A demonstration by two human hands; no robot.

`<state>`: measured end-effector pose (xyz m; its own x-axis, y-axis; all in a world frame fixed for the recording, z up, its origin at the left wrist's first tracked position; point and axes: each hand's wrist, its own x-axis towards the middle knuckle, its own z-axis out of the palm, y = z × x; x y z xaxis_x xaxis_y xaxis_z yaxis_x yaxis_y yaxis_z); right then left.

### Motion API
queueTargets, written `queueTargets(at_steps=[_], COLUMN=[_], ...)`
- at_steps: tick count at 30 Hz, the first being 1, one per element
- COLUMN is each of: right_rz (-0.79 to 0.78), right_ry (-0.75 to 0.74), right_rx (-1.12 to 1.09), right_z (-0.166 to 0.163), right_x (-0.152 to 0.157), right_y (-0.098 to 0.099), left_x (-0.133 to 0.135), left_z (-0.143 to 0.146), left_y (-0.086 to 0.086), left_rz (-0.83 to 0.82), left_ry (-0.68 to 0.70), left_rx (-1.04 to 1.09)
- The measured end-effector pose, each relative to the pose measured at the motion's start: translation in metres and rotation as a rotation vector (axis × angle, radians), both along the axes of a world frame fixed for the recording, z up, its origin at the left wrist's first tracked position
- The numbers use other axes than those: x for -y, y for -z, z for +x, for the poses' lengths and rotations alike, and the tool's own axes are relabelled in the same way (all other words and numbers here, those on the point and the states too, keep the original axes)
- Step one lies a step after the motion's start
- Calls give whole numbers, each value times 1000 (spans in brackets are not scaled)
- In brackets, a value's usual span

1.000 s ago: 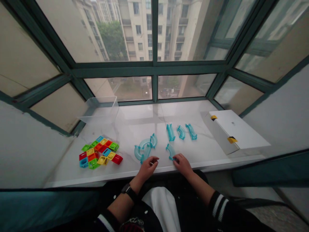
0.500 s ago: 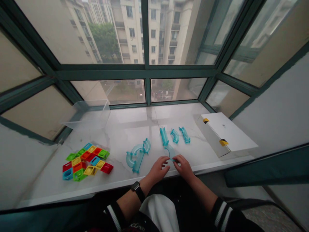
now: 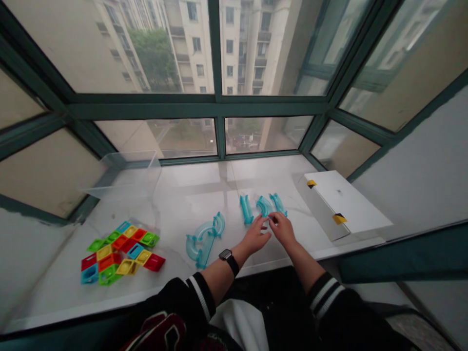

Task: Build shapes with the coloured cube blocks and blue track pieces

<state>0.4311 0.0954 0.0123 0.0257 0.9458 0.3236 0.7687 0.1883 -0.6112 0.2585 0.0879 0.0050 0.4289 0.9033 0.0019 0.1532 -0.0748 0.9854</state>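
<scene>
Clear teal curved track piece (image 3: 263,204) lies between a straight teal piece (image 3: 246,209) on its left and another teal piece (image 3: 278,203) on its right. My right hand (image 3: 282,229) pinches at the near end of the curved piece, and its fingertips partly cover that spot. Reaching to the same end, my left hand (image 3: 256,237) has its fingers stretched out and its thumb apart. Whether one or two curved pieces overlap there is hard to make out. Left of my hands rests a joined group of curved and straight teal track pieces (image 3: 205,239).
Colourful tiles in red, yellow, green and blue (image 3: 122,251) are spread at the left. Behind them stands a clear plastic bin (image 3: 126,178). A white box (image 3: 345,200) with yellow-black corner marks is at the right. Green window frames border the white ledge (image 3: 175,195).
Both hands have moved forward and slightly right, from a curved piece near the ledge's front to the row of teal pieces. That front curved piece no longer shows separately. The view has shifted slightly.
</scene>
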Motion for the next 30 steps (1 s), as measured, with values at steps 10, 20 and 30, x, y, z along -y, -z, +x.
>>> queueTargets(at_steps=[10, 20, 30], right_rz=[-40, -48, -51], right_ry=[67, 65, 64], right_rx=[25, 27, 24], right_z=[5, 4, 5], right_x=[-29, -34, -33], right_y=[12, 21, 21], left_x=[-27, -34, -34], left_z=[17, 20, 22], left_y=[13, 17, 33], left_rz=[-53, -87, -58], left_ry=[-31, -75, -56], left_rx=[-34, -38, -34])
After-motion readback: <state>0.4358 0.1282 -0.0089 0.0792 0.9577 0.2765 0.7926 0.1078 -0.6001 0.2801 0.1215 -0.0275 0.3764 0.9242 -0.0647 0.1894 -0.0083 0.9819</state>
